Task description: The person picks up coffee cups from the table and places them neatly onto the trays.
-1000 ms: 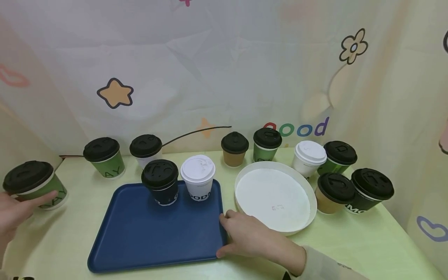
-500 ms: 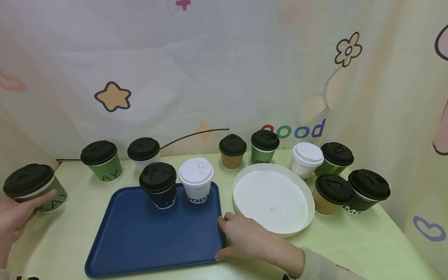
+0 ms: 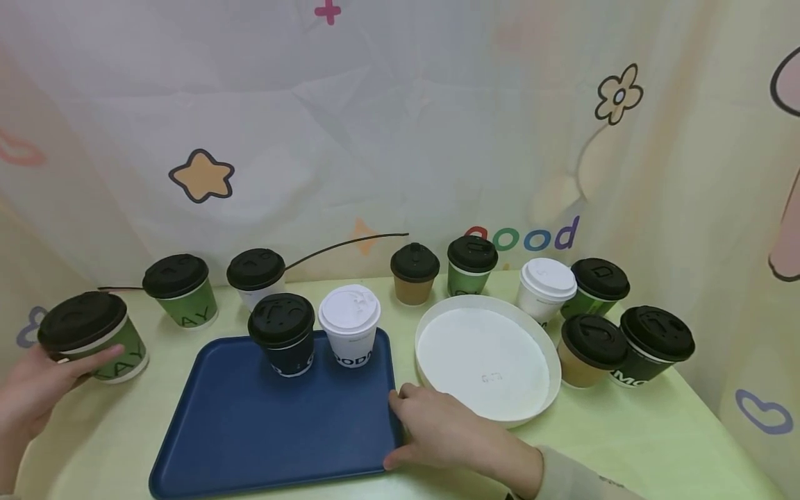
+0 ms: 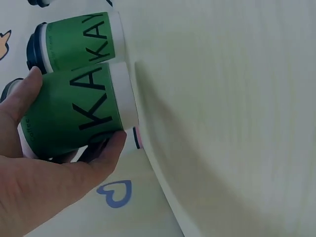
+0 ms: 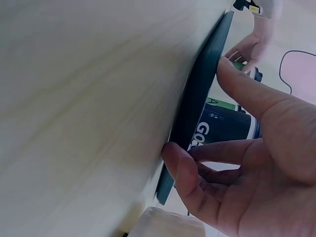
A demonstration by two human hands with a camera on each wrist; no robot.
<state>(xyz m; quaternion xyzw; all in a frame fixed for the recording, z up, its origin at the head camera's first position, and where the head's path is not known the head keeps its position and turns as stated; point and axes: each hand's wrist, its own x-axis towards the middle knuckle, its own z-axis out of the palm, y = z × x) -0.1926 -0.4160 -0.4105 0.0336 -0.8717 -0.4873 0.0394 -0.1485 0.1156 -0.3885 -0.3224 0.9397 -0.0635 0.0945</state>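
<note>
My left hand (image 3: pixel 46 389) grips a green paper cup (image 3: pixel 128 353) with a black lid, left of the tray. In the left wrist view, thumb and fingers wrap the green cup (image 4: pixel 64 111), whose white base sits close to the cloth. My right hand (image 3: pixel 450 430) holds the right edge of a blue tray (image 3: pixel 269 430); in the right wrist view its thumb and fingers are at the tray's rim (image 5: pixel 197 94). Toward the tray's back stand a black cup (image 3: pixel 290 354) and a white cup (image 3: pixel 351 337), both lidded and upright.
Behind the tray are another green cup (image 3: pixel 190 305) and a black-lidded white cup (image 3: pixel 256 278). A round white tray (image 3: pixel 487 368) lies right of my right hand. Several lidded cups surround it, including a brown one (image 3: pixel 584 361) and a black one (image 3: pixel 653 347). A curtain closes off the back.
My left hand has brought the green cup rightward, nearer the blue tray. The right hand keeps its hold on the tray's edge. The head view has shifted slightly.
</note>
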